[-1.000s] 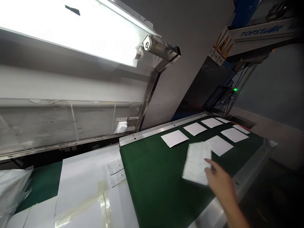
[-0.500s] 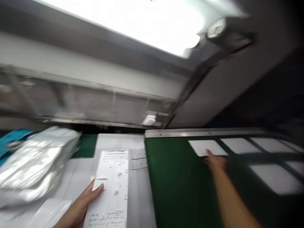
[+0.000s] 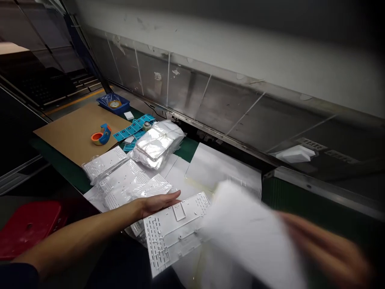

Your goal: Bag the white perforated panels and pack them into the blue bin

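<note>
Our left hand point(image 3: 158, 203), left of the frame's centre, holds a white slotted panel point(image 3: 177, 235) from beneath: the thumb points out along its upper edge, and the fingers run under that edge, mostly hidden. The panel lies tilted at lower centre, its ribs, small posts and shallow rectangular recess facing up.

Our right hand point(image 3: 325, 245), at lower right, holds a flat white piece point(image 3: 252, 233) by its right side; both are blurred, and we cannot tell how the fingers close. The piece overlaps the panel's right end in view, but we cannot tell whether they touch.

Just behind our left hand we see panels in clear bags point(image 3: 120, 182), with a shiny stack of clear plastic bags point(image 3: 159, 140) above them. Toward the upper left, an orange-and-blue tape dispenser point(image 3: 104, 134) rests on a brown cardboard sheet point(image 3: 66, 138), near blue label strips point(image 3: 132, 129).
</note>
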Tool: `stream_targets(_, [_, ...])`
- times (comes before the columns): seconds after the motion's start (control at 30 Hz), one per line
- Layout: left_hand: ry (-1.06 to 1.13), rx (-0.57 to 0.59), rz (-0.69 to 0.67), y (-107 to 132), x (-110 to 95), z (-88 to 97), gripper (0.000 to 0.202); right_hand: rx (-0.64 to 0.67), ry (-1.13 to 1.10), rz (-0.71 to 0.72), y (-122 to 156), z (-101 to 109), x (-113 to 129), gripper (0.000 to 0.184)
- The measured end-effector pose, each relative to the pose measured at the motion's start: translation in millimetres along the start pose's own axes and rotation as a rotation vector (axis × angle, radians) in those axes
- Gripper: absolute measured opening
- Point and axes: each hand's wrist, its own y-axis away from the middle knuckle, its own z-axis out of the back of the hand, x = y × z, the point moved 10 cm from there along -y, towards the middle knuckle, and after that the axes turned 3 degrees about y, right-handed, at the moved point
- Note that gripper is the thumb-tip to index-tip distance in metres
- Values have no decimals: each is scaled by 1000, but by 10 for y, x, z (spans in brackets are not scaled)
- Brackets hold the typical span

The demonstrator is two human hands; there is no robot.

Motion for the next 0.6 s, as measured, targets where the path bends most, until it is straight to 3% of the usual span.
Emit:
stream_targets(0.1, [-74, 27, 84, 62, 135, -28, 62, 453, 90, 402, 280, -797, 841, 24])
stream_targets(0.13, [-94, 50, 92, 102, 152, -46, 60, 543, 119, 503, 341, -1021, 1056, 28])
stream_targets(0.2, [-128, 106, 95, 215, 161, -72, 49, 493, 186, 627, 304, -1241, 1344, 32])
stream_targets(0.27, [-144, 139, 61, 343, 130, -57, 45, 174, 207, 630, 182, -1135, 1438, 30])
stream_targets(0.33, [-117, 120, -15, 453, 63, 10, 52, -189, 76, 452, 173, -890, 1234, 35])
stream_targets(0.4, [-36, 55, -144, 526, -37, 117, 55, -385, -226, 131, 295, -891, 735, 45])
stream_targets(0.47, [50, -27, -298, 571, -131, 236, 54, -395, -554, -135, 463, -1296, 286, 52])
stream_targets(0.6, [105, -138, -512, 589, -183, 374, 58, -263, -782, -302, 599, -2233, 73, 50])
